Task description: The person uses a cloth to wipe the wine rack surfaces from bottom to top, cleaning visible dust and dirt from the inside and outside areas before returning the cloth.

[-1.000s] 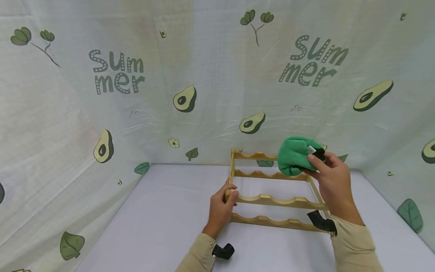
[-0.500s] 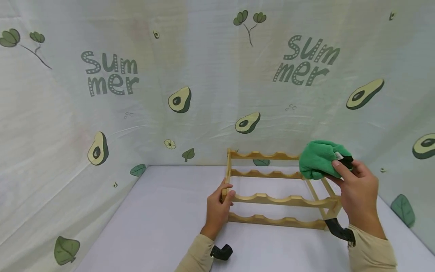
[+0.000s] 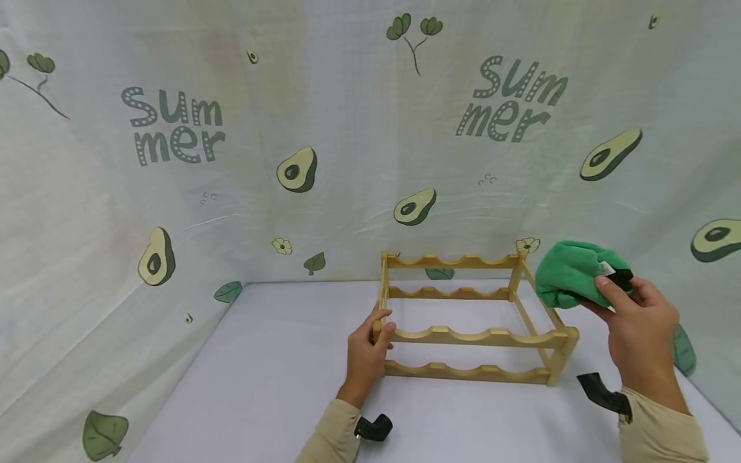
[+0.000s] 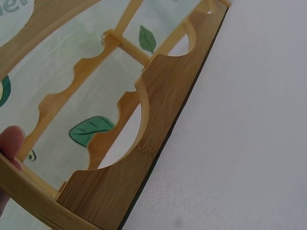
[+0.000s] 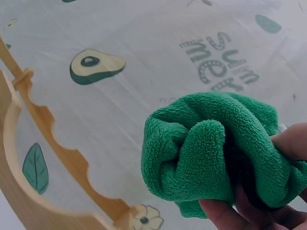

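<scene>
A wooden rack (image 3: 463, 337) with wavy scalloped rails stands on the white table. My left hand (image 3: 367, 350) grips its front left corner, thumb at the front. In the left wrist view, a scalloped rail (image 4: 148, 124) runs past, with a fingertip (image 4: 11, 141) at the left edge. Over the right side of the rack, my right hand (image 3: 644, 321) holds a bunched green cloth (image 3: 576, 273) with a black part and a small white tag, pinched between thumb and fingers. The right wrist view shows the folded terry cloth (image 5: 201, 148) raised in the air, fingers underneath.
A white cloth-covered table (image 3: 278, 373) lies under the rack. Behind it hangs a pale curtain (image 3: 347, 116) printed with avocados, leaves and lettering. Black straps (image 3: 604, 395) are on both wrists.
My right hand has carried the green cloth rightward, off the rack's rear rails to beyond its right end. The left hand keeps its grip on the corner. The view has turned slightly right.
</scene>
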